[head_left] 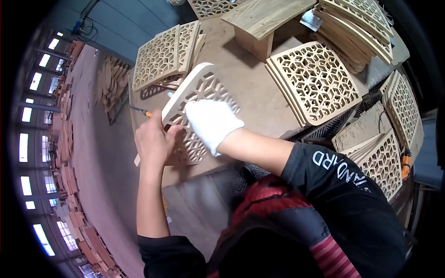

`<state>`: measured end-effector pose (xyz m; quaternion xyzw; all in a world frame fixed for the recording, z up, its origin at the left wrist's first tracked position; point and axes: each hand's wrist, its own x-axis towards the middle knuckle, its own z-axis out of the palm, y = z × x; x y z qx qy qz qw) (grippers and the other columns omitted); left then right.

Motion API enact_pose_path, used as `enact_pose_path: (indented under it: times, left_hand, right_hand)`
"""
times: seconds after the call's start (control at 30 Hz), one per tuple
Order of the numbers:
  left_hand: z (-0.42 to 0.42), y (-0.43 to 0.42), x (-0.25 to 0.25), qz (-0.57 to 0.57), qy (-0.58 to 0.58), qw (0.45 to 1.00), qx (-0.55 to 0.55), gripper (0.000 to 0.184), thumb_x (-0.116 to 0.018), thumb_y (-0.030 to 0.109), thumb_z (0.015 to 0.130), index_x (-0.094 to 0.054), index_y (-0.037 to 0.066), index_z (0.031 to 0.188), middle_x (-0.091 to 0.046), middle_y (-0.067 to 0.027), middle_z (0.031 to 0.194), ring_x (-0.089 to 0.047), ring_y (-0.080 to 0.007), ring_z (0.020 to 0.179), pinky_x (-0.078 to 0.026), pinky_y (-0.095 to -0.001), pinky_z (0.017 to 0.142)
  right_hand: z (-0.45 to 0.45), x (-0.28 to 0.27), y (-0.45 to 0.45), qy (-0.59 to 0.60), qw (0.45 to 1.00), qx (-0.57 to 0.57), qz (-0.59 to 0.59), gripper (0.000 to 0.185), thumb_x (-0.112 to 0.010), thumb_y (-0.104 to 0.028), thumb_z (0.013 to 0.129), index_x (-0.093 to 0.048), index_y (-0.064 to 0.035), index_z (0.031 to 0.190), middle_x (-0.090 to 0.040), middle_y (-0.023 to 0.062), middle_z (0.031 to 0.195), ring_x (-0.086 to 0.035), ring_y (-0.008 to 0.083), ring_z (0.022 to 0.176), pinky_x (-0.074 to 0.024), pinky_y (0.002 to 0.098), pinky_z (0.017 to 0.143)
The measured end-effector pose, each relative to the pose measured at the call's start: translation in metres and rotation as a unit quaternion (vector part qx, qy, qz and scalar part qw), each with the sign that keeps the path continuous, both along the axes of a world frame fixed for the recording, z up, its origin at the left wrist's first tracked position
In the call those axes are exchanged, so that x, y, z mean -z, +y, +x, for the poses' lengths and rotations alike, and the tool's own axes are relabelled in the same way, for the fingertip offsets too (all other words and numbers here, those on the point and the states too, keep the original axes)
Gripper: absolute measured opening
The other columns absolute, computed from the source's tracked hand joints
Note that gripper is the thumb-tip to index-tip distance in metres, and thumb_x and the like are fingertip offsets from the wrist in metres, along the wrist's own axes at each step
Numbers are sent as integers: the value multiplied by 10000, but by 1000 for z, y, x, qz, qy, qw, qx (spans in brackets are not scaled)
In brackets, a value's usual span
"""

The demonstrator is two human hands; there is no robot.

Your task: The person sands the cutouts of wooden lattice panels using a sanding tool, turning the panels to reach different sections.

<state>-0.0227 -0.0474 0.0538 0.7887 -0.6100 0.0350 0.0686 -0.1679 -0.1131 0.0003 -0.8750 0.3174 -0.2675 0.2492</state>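
A pale wooden lattice panel (185,86) with rounded corners stands tilted on its edge on the worktable in front of me. My left hand (154,139), bare, is closed round the panel's left side rail, with the thumb on the lattice side. Over the lattice is my right hand (212,123) in a white glove, its fingers bent together against the openwork; whether a small item is inside them is hidden. Just beyond my left hand lies a thin tool with an orange handle (147,113), partly covered by that hand.
More lattice panels (160,58) lean at the table's far left, and a stack of them (320,78) lies right of centre. A wooden board on a block (266,18) stands at the back. Curved panels (357,34) are piled at the back right. An orange-bodied tool (406,164) is at far right.
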Motion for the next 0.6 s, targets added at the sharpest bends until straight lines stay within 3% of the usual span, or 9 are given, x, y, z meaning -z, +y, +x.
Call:
enact_pose_path:
  times: [0.07, 0.1, 0.23, 0.33, 0.37, 0.5, 0.6]
  left_hand:
    - [-3, -1, -5, 14, 8, 1000, -7, 444, -825, 292, 669, -529, -7, 811, -588, -167, 610, -599, -374, 632, -449, -421, 590]
    - [-4, -1, -6, 21, 13, 1000, -13, 443, -825, 292, 669, -532, -8, 812, -588, -168, 610, -599, -373, 632, -449, -421, 591]
    - [-1, -2, -3, 10, -3, 1000, -3, 429, -820, 286, 674, -538, 0, 828, -588, -166, 617, -598, -374, 637, -448, -432, 599]
    - [-2, -2, -1, 13, -3, 1000, 0, 407, -802, 273, 696, -521, 12, 831, -589, -157, 631, -595, -390, 658, -447, -455, 611]
    - [-2, -2, -1, 11, 2, 1000, -7, 410, -803, 279, 695, -521, 13, 831, -588, -156, 630, -595, -391, 658, -448, -456, 611]
    - [-3, -1, -5, 29, 6, 999, -24, 403, -803, 280, 698, -531, 16, 834, -591, -152, 631, -599, -391, 664, -454, -454, 621]
    - [8, -5, -1, 18, 21, 999, -28, 389, -805, 266, 697, -535, 17, 825, -600, -149, 636, -604, -387, 670, -457, -450, 624]
  right_hand:
    - [-14, -3, 9, 17, 1000, 12, -5, 182, -535, -119, 830, -609, 0, 945, -655, 182, 822, -665, 330, 773, -541, 418, 665]
    - [-28, 3, 16, -49, 998, 15, -30, 216, -524, -97, 834, -595, 5, 1011, -649, 173, 820, -660, 330, 756, -539, 418, 656]
    - [-48, -4, 24, 38, 998, 25, 49, 227, -541, -95, 819, -591, 12, 1013, -648, 170, 824, -662, 322, 755, -540, 406, 646]
    - [-18, 5, 6, -1, 998, 13, -56, 196, -530, -95, 825, -603, 20, 966, -652, 169, 825, -669, 303, 756, -543, 388, 631]
    - [-12, -3, 4, 31, 999, 3, -26, 184, -488, -95, 878, -543, 19, 1012, -645, 193, 827, -663, 322, 775, -535, 411, 631]
    - [-39, 0, 24, 7, 1000, 14, 2, 227, -481, -92, 876, -520, 41, 1056, -633, 195, 850, -659, 323, 768, -527, 410, 614]
    - [-89, 7, 38, 78, 983, -55, 156, 207, -483, -146, 891, -551, -46, 1059, -640, 208, 828, -633, 398, 749, -496, 488, 658]
